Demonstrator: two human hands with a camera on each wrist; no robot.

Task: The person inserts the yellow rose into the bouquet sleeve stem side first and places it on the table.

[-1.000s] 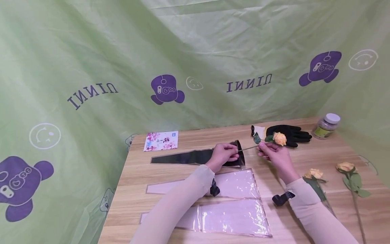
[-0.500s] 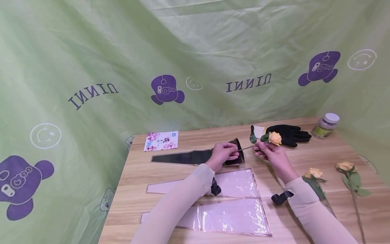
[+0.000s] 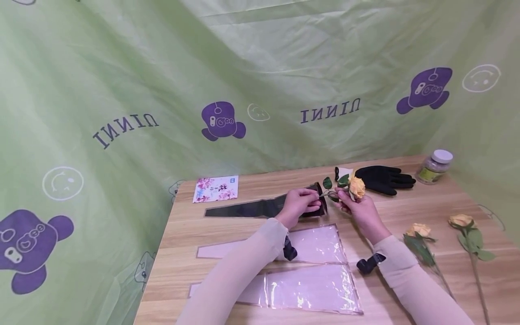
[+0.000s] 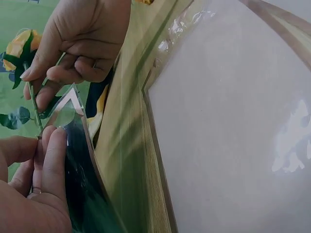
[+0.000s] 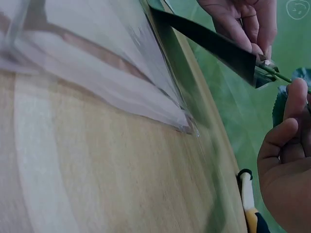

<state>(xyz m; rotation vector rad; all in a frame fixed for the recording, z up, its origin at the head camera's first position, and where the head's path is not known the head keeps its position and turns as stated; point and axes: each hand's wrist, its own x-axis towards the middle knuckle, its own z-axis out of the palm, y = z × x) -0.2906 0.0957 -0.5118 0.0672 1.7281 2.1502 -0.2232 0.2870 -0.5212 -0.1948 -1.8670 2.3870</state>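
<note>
A yellow rose (image 3: 357,187) with green leaves is in my right hand (image 3: 363,214), whose thumb and fingers pinch its stem just under the bloom. My left hand (image 3: 298,206) grips the rim of a black tapered flower sleeve (image 3: 239,209) at its wide end. In the right wrist view, the rose's stem (image 5: 276,74) runs into the mouth of the sleeve (image 5: 218,41), right beside the left fingertips. The stem's lower end is hidden inside. Seen from the left wrist, the bloom (image 4: 22,48) and leaves stay outside the sleeve.
Two pale sleeves, one here (image 3: 314,246) and another nearer sleeve (image 3: 310,289), lie flat below the arms. Two more roses, one shorter in view (image 3: 420,231) and one far right (image 3: 461,221), lie rightward. Behind are a floral card (image 3: 215,188), black glove (image 3: 382,178) and lidded jar (image 3: 434,168).
My right hand has moved left with the rose, bringing the bloom and leaves closer to the sleeve's mouth. The left hand has stayed at the rim.
</note>
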